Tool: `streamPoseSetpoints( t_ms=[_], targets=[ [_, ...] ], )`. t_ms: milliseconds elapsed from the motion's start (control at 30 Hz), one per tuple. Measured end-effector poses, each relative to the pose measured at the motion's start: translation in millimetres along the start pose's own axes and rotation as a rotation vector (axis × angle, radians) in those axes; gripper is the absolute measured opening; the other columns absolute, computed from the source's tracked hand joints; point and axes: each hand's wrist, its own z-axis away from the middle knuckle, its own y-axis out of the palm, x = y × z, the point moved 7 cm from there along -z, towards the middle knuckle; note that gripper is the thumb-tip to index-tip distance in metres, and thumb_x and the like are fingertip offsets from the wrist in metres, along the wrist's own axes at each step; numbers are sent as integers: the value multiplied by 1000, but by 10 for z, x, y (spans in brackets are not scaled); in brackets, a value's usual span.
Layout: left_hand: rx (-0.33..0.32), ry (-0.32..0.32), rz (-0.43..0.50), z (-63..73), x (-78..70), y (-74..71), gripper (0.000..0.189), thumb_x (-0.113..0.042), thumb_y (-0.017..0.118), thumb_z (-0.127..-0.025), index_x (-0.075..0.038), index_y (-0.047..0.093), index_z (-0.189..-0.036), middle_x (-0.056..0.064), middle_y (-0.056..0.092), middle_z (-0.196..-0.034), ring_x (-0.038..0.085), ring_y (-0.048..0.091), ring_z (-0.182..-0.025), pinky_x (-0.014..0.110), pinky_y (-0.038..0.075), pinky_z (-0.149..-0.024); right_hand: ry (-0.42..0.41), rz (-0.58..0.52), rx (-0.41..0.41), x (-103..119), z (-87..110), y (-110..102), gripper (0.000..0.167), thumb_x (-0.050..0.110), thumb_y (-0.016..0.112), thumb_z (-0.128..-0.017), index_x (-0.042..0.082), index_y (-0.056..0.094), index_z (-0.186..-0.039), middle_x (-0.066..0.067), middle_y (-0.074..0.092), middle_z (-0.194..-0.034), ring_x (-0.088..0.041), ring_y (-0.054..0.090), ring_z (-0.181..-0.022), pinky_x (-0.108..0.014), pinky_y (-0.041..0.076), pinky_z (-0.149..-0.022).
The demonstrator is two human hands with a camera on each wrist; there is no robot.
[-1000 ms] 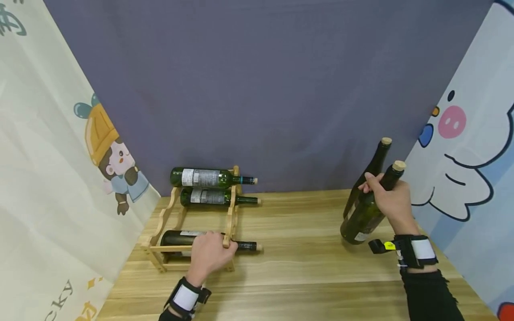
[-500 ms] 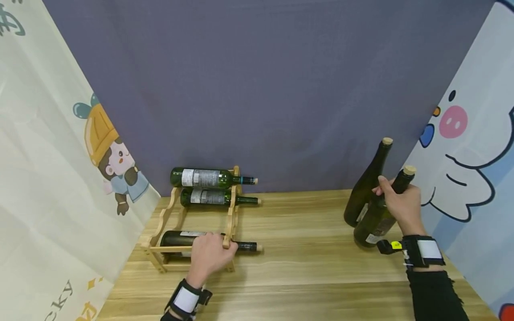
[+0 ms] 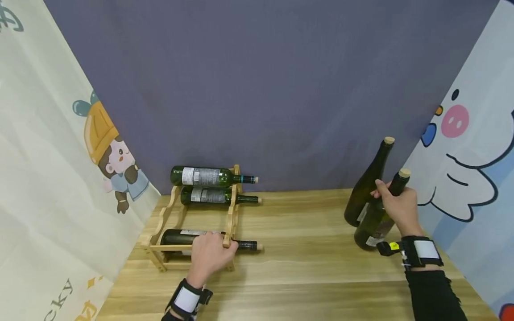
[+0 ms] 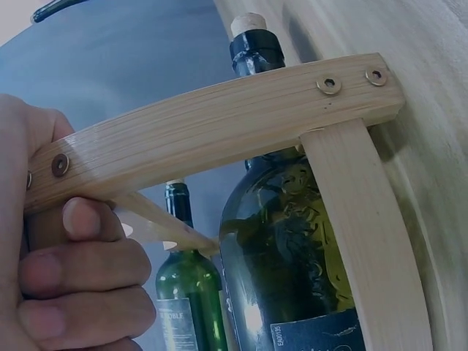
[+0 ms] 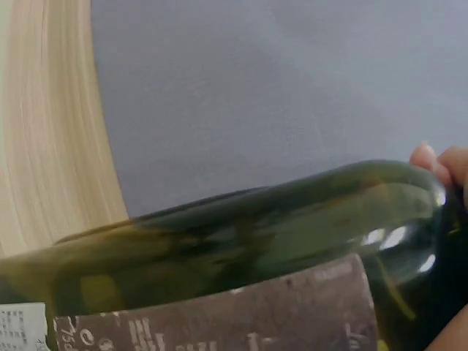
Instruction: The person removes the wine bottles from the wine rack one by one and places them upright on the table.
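My left hand (image 3: pixel 213 256) grips the front right corner of a wooden wine rack (image 3: pixel 162 218), fingers curled round its bar in the left wrist view. A dark wine bottle (image 3: pixel 182 237) lies in the rack's front row, partly covered by that hand. Two green wine bottles (image 3: pixel 201 176) (image 3: pixel 206 196) lie at the back, corks pointing right. At the table's right side my right hand (image 3: pixel 399 207) holds a corked green wine bottle (image 3: pixel 371 229) round its neck and shoulder. A taller dark bottle (image 3: pixel 365 191) stands just behind and left of it.
The wooden table (image 3: pixel 297 249) stretches between rack and standing bottles. A grey-purple cloth (image 3: pixel 273 98) hangs along its back edge. Printed curtains close off the left (image 3: pixel 48 156) and right (image 3: pixel 478 178) sides.
My right hand has moved the held bottle to the right and slightly down in view, showing more of the bottle behind. The left hand and rack have stayed in place.
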Motion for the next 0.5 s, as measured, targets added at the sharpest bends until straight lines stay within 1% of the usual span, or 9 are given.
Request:
streamPoseSetpoints(
  t_ms=[200,300,400,500],
  targets=[
    [-27,24,-13,-22,-11,-7,57,-39,66,-80,-27,17,-53,-11,9,-55,7,8,-50,24,7,-46,24,23,26,-53,-12,-9,56,58,54,-99,4,69,-92,23,68,-70,7,61,-76,-27,40,-77],
    [-19,18,-8,-17,-2,-14,57,-40,67,-81,-26,19,-53,-11,10,-54,7,10,-49,24,8,-46,26,19,20,-65,-6,-1,57,60,54,-99,5,70,-93,23,68,-72,6,61,-79,-28,40,-78],
    [17,-2,7,-7,15,-10,55,-45,68,-85,-25,27,-55,-11,14,-52,8,16,-47,25,10,-45,30,14,18,-67,6,14,58,62,55,-98,6,70,-94,24,68,-73,6,60,-81,-30,39,-79],
    [52,-19,33,-2,33,-12,50,-52,69,-87,-25,39,-58,-10,24,-52,9,25,-45,25,15,-45,36,14,16,-75,11,27,58,62,55,-97,7,71,-93,24,68,-73,6,59,-82,-32,39,-80]
  ],
)
